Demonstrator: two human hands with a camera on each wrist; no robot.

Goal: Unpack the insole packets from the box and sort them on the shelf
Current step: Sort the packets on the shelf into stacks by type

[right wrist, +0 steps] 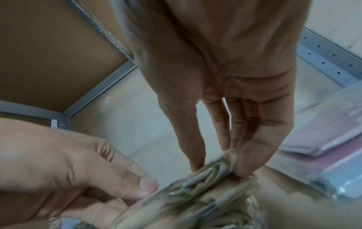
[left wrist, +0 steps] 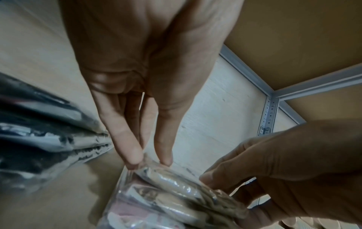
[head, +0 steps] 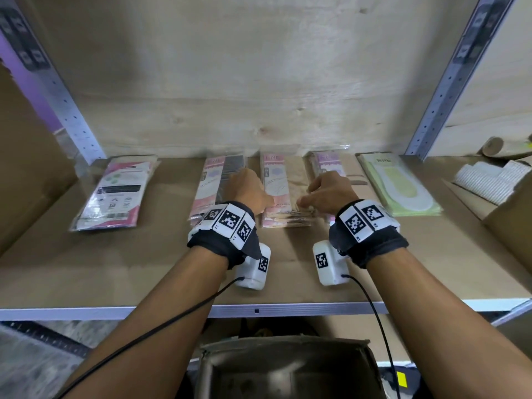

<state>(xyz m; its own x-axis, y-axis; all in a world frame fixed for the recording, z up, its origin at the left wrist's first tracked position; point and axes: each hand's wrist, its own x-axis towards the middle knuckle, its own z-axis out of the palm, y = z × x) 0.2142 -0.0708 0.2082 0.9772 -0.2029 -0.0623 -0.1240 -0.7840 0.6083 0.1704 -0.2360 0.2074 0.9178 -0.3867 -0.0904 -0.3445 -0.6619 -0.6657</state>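
Observation:
On the shelf (head: 161, 263), a stack of tan insole packets (head: 288, 218) lies in the middle of a row. My left hand (head: 247, 188) pinches its left side, my right hand (head: 328, 188) its right side. In the left wrist view, thumb and fingers of the left hand (left wrist: 149, 161) close on the clear wrapper of the tan packets (left wrist: 172, 182). In the right wrist view, the right hand (right wrist: 219, 167) pinches the crumpled edge of the tan packets (right wrist: 197, 193). The open box (head: 288, 367) stands below the shelf's front edge, its inside dark.
Other stacks lie along the back: pink-white packets (head: 115, 194) at left, black-insole packets (head: 213, 180), pink packets (head: 325, 162) behind my right hand, green packets (head: 400, 185). A carton with white ribbed items (head: 489, 182) stands at right, a cardboard carton (head: 26, 168) at left.

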